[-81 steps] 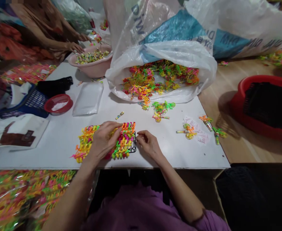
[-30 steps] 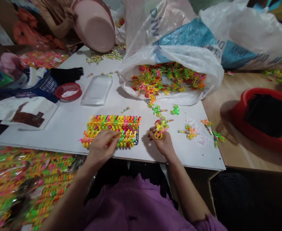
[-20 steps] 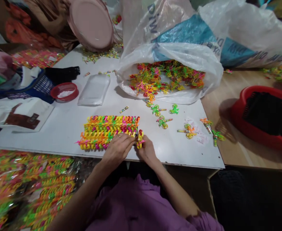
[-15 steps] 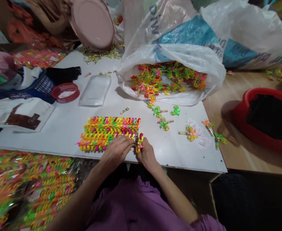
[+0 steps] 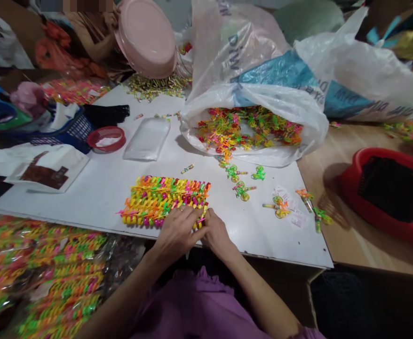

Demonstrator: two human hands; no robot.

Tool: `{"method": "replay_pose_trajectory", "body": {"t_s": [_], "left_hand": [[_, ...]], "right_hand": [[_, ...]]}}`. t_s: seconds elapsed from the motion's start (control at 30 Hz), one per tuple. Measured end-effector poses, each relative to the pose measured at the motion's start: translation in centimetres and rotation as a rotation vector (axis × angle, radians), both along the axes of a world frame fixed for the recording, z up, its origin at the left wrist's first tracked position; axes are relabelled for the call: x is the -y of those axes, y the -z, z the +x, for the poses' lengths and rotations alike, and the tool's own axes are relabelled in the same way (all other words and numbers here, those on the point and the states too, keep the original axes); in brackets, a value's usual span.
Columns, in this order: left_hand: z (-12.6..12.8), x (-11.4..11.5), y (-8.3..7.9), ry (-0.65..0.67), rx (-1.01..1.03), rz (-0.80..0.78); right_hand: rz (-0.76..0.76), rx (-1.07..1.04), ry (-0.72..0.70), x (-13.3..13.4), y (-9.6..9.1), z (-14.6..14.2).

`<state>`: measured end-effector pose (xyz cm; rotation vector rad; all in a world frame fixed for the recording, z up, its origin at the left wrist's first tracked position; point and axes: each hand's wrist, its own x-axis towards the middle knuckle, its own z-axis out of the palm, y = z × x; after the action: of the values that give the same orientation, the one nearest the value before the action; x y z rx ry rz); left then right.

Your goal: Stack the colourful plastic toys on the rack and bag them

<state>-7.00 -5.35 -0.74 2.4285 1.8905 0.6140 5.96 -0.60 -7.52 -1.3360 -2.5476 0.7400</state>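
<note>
The toy rack (image 5: 164, 200) lies along the bench's (image 5: 104, 188) near edge, its long axis parallel to that edge. The right grip (image 5: 215, 231) pinches a yellow toy (image 5: 201, 220) at the rack's right end. The left grip (image 5: 178, 230) rests just beside it on the rack, but its closure cannot be told.

A white tabletop (image 5: 97, 188) is stretching out under and beyond the left hand (image 5: 178, 230), its near edge running just below the wrists. Right of the right hand (image 5: 218, 231), a pale wooden surface (image 5: 337, 155) is adjoining it (grain showing) and catching soft, even light. Shadow is filling the space beneath the edge.
</note>
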Motion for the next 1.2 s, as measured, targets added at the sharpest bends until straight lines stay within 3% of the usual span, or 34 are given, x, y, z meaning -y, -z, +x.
{"method": "replay_pose_trajectory", "body": {"t_s": [0.2,0.33,0.43,0.5,0.6,0.7,0.8,0.9,0.97,1.03,1.1,1.2], "left_hand": [[0.2,0.0,1.8,0.038,-0.014,0.15],[0.3,0.1,1.2,0.023,-0.035,0.215],[0.8,1.5,-0.3,-0.033,-0.014,0.248],[0.7,3.3,-0.5,-0.033,0.058,0.189],[-0.8,6.4,1.4,-0.074,0.255,-0.081],[-3.8,8.0,4.4,-0.355,0.477,-0.266],[-6.5,7.5,5.7,-0.573,0.614,-0.292],[-7.6,6.0,5.2,-0.57,0.661,-0.313],[-7.7,5.3,4.7,-0.574,0.69,-0.349],[-7.5,4.8,4.4,-0.591,0.717,-0.387],[-7.3,4.7,4.7,-0.601,0.756,-0.423],[-7.1,5.1,5.6,-0.614,0.836,-0.45]], "right_hand": [[0.023,-0.213,0.008,-0.1,1.0,0.6],[-0.313,-0.463,-0.053,-2.2,0.3,2.3],[-0.434,-0.539,0.051,-4.7,-0.4,3.0],[-0.345,-0.559,0.168,-6.5,-0.7,2.5],[-0.207,-0.532,0.216,-8.1,-0.6,0.6],[-0.22,-0.504,0.119,-8.2,0.2,-0.5],[-0.289,-0.562,0.12,-7.2,0.7,0.7],[-0.266,-0.596,0.281,-6.0,-0.7,3.1],[-0.121,-0.617,0.355,-5.0,-2.9,4.0],[0.051,-0.61,0.275,-4.1,-5.2,3.9],[0.168,-0.521,0.076,-3.4,-6.9,2.9],[0.288,-0.253,-0.13,-3.3,-7.7,0.9]]}}
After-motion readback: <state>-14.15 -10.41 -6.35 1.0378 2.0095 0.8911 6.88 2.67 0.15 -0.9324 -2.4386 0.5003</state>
